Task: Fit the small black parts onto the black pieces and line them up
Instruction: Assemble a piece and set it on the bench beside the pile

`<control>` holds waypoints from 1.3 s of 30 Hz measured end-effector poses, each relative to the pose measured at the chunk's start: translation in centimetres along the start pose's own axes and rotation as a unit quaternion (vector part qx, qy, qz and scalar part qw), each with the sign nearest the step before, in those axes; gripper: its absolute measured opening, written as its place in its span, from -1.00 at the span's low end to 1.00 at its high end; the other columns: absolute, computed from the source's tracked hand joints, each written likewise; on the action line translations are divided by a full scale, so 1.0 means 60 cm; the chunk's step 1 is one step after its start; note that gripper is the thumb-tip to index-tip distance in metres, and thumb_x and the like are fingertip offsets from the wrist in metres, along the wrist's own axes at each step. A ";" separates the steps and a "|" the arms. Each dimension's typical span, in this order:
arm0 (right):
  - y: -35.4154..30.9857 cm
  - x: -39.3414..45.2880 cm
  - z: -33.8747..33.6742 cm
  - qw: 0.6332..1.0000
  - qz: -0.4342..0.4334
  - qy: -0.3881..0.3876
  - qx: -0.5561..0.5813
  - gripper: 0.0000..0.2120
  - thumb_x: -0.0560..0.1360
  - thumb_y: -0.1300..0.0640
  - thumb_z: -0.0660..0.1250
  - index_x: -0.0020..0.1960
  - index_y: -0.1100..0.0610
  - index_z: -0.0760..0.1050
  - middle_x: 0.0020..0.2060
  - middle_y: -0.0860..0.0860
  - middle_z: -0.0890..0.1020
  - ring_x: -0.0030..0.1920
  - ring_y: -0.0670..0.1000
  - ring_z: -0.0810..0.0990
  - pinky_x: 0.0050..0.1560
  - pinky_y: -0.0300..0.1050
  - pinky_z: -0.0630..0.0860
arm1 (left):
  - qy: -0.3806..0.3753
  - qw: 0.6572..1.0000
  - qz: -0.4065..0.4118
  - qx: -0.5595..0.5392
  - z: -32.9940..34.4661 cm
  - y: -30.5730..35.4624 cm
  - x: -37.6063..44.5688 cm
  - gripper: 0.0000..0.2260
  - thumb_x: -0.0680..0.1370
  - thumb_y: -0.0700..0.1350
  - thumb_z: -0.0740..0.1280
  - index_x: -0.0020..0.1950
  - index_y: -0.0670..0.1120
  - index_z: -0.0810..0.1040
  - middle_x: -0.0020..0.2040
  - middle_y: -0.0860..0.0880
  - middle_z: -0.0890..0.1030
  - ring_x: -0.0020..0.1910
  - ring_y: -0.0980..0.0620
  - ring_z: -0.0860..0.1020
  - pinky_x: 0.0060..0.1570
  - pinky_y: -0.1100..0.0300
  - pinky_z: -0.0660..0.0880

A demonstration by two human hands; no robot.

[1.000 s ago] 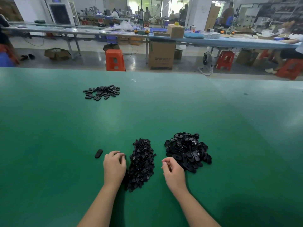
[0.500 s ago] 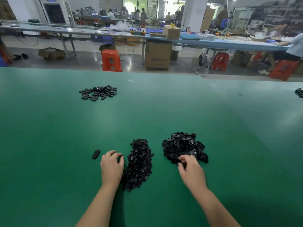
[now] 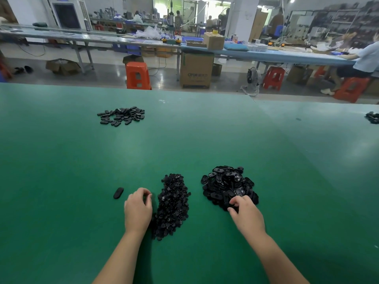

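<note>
step in hand: a fresh black piece is being picked from the pile of larger black pieces point(image 3: 229, 186) by the right hand point(image 3: 245, 214), whose fingertips point(image 3: 232, 202) are being pressed into the pile's near edge; whether one piece is already being pinched cannot be told.
left hand: the left hand point(image 3: 137, 209) is being rested on the green table point(image 3: 184, 144) just beside the heap of small black parts point(image 3: 173, 206); its fingers are being kept curled, and whether a small part is being held inside cannot be told.
where the stock is lying: the small parts are being kept in a long heap between the two hands, the larger pieces in a rounder pile to its right; a single oval piece point(image 3: 118, 193) is lying apart, left of the left hand.
far lot: a flat spread of similar pieces point(image 3: 121, 116) is being kept well away at the table's far left, seemingly the done lot.
next move, as judged: one piece is needing to be lifted free of its neighbours and brought toward the left hand, so that a small part can be seated on it.
change from the earlier frame: a second ago the right hand was being held short of the pile, fingers curled over bare table; now it is being reached forward and right onto the pile. the left hand is being kept in almost the same place.
</note>
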State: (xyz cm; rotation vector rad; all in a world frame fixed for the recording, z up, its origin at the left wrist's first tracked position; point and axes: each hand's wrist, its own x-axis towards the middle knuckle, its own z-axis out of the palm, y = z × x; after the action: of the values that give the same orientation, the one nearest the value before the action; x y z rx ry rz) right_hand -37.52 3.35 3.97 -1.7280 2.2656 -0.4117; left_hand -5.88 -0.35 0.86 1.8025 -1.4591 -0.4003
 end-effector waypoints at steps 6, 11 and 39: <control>-0.013 0.011 -0.001 0.978 0.018 0.017 0.210 -0.86 0.57 0.15 0.41 -0.03 -0.04 0.48 -0.14 -0.14 0.59 -0.19 -0.12 0.57 -0.24 -0.32 0.44 | -0.016 1.000 -0.006 -0.025 -0.001 -0.001 0.000 -0.90 0.58 -0.20 0.37 -0.10 -0.02 0.56 -0.21 0.10 0.59 -0.17 0.04 0.55 -0.03 -0.06 0.54; -0.033 0.013 0.009 0.970 0.017 0.018 0.242 -0.83 0.61 0.19 0.34 0.16 -0.01 0.55 -0.12 -0.08 0.60 -0.24 -0.09 0.55 -0.29 -0.30 0.39 | -0.023 0.999 -0.009 -0.020 -0.002 0.000 -0.002 -0.91 0.55 -0.22 0.38 -0.10 -0.04 0.57 -0.20 0.10 0.58 -0.14 0.02 0.55 0.00 -0.04 0.53; -0.002 0.009 0.007 0.918 0.098 -0.004 0.384 -0.64 0.55 0.25 0.43 0.31 0.03 0.52 -0.11 0.01 0.68 -0.19 0.00 0.71 0.07 0.08 0.66 | -0.022 1.000 -0.005 -0.014 -0.006 0.006 -0.002 -0.90 0.55 -0.22 0.38 -0.12 -0.04 0.57 -0.20 0.09 0.59 -0.16 0.03 0.55 0.01 -0.03 0.52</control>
State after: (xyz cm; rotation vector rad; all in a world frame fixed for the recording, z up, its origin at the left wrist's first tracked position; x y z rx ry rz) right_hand -37.41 2.74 3.58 -1.0811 1.8495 -1.0647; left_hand -5.92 -0.15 1.35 1.7904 -1.4677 -0.4644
